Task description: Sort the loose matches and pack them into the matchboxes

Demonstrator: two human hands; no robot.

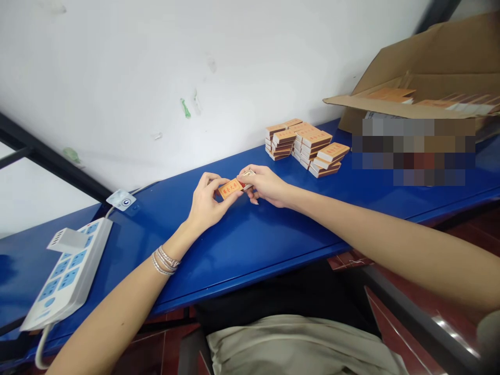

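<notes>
The blue surface (234, 250) runs along a white wall (156, 67); at its right end stands one open cardboard carton (425, 67), flaps spread and a pixelated patch over its front, with a row of orange-topped matchboxes (390, 95) inside, too overlapped to count; at the near left lies one white power strip (66, 271) with blue sockets and one white plug block (66, 240) seated in it; at the back of the surface, about six short stacks of matchboxes (302, 143) sit packed together, a few boxes high, their exact number hidden by overlap; your left hand (205, 200) and right hand (265, 185) are close together in front of those stacks, both closed on one small matchbox (230, 188) with an orange label, held tilted just above the surface; your left fingers (209, 182) curl around its near end, while your right fingers (244, 176) pinch its far end, where a pale sliver is too small to make out; several thin silver bracelets (166, 260) circle your left wrist
</notes>
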